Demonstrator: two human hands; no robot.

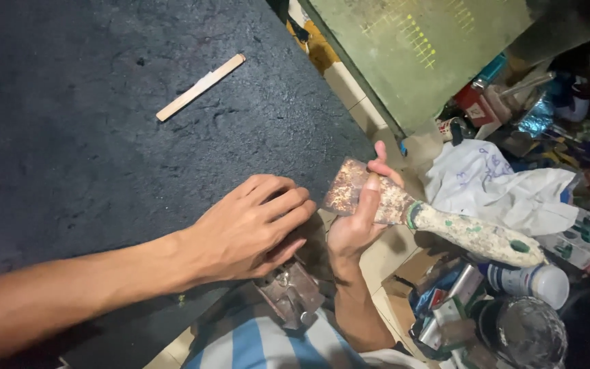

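Nearest, a blue-and-white striped garment (254,345) at the bottom edge, and just beyond it a rusty metal fitting (288,295) tucked under the corner of the dark board (90,137). Left hand (250,225) lying palm down on that near corner, fingers loosely curled and flat, gripping nothing, apparently pressing the board steady. Right hand (362,215) just right of it, closed around the blade end of a scraper (404,212), index finger laid along the metal, thumb behind. Blade broad, brown with rust and blotched; handle pale, crusted with dried paint and green flecks, pointing right and slightly nearward over the floor clutter. Blade edge at the board's right-hand rim, so probably a scraping or prying step just at its start; likely calling next for a firmer hold and a shallow blade angle against the surface. Farther left on the board, a thin wooden stick (201,87) lying loose. Farther right, a crumpled white cloth (500,188), cans and bottles, and a green panel (418,48) leaning at the back.
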